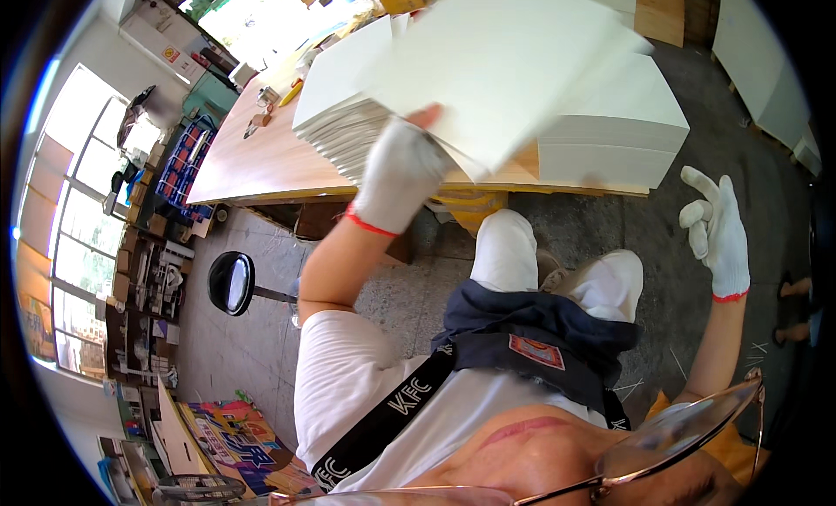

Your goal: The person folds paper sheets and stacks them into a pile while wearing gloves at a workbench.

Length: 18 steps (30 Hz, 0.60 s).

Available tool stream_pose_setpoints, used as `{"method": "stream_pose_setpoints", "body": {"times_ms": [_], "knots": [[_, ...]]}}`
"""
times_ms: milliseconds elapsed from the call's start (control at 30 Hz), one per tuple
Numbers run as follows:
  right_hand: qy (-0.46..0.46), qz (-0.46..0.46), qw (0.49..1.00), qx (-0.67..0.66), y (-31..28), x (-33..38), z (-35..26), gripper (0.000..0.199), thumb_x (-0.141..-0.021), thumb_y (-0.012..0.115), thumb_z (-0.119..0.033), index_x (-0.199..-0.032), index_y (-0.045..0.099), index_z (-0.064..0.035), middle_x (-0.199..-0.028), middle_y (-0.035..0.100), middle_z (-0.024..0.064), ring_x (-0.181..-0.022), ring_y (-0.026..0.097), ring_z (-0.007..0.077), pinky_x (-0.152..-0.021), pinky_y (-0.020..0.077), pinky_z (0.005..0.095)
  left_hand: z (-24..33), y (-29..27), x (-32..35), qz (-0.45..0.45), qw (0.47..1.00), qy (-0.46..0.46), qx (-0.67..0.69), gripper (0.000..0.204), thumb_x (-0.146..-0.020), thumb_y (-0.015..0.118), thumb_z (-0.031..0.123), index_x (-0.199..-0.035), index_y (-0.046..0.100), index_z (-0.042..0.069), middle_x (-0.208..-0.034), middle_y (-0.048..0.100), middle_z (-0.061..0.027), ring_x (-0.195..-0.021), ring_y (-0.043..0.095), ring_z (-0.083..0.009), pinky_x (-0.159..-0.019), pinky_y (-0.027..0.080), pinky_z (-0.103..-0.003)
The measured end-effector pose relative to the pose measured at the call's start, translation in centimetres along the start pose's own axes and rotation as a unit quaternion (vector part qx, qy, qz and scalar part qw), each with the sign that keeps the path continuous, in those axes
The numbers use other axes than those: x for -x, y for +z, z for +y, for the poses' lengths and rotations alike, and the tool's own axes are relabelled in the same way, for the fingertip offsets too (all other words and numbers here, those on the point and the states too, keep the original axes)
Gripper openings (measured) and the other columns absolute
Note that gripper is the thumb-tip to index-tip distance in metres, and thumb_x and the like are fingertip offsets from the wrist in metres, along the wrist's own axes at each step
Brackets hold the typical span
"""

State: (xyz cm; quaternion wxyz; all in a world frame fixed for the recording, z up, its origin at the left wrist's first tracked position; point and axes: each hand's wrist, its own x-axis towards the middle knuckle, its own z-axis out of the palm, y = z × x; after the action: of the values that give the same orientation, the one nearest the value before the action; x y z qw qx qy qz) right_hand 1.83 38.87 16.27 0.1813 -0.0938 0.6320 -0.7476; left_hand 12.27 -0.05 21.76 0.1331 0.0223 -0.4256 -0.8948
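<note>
broad blank white sheets, slightly fanned

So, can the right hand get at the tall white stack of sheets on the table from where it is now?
Probably yes. The right hand is gloved, open and holds nothing, raised beside the tall white stack at the table's near edge. Nothing stands between them. The left hand holds lifted white sheets further left, out of that path.

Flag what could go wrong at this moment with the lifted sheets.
The left hand alone lifts a wide sheaf of white sheets by one edge, so they could sag, bend or slide out. The right hand hangs open and apart, giving no support. The fanned stack beneath could be knocked askew.
</note>
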Motion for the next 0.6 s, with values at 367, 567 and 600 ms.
{"method": "stream_pose_setpoints", "body": {"times_ms": [367, 567, 600], "knots": [[-0.030, -0.043, 0.997, -0.058, 0.1, -0.4, 1.5, 0.062, -0.105, 0.028, -0.048, -0.127, 0.051, 0.0047, -0.067, 0.066, 0.0104, -0.035, 0.044, 0.0085, -0.032, 0.0327, 0.0208, 9.2, -6.1, -6.1, 0.182, 0.971, 0.153, 0.025, 0.028, -0.099, 0.041, 0.003, -0.126, 0.033, -0.001, -0.133, 0.040, -0.0252, -0.124, 0.046, -0.0482, -0.095, 0.049, -0.067], [-0.024, -0.038, 0.997, -0.062, -0.5, -0.5, 1.9, 0.061, -0.105, 0.029, -0.049, -0.126, 0.051, 0.0043, -0.067, 0.065, 0.0104, -0.036, 0.044, 0.0084, -0.032, 0.0325, 0.0208, 9.1, -9.6, -8.2, 0.173, 0.972, 0.148, 0.064, 0.027, -0.099, 0.043, 0.004, -0.124, 0.035, 0.000, -0.134, 0.036, -0.0238, -0.125, 0.044, -0.0480, -0.095, 0.049, -0.066], [-0.020, -0.033, 0.997, -0.061, -0.6, -0.4, 2.0, 0.061, -0.105, 0.029, -0.049, -0.126, 0.052, 0.0040, -0.067, 0.065, 0.0103, -0.036, 0.044, 0.0083, -0.032, 0.0324, 0.0208, 9.1, -10.2, -8.5, 0.182, 0.970, 0.148, 0.065, 0.027, -0.099, 0.044, 0.005, -0.124, 0.036, 0.000, -0.134, 0.037, -0.0237, -0.124, 0.044, -0.0476, -0.096, 0.049, -0.066]]}}
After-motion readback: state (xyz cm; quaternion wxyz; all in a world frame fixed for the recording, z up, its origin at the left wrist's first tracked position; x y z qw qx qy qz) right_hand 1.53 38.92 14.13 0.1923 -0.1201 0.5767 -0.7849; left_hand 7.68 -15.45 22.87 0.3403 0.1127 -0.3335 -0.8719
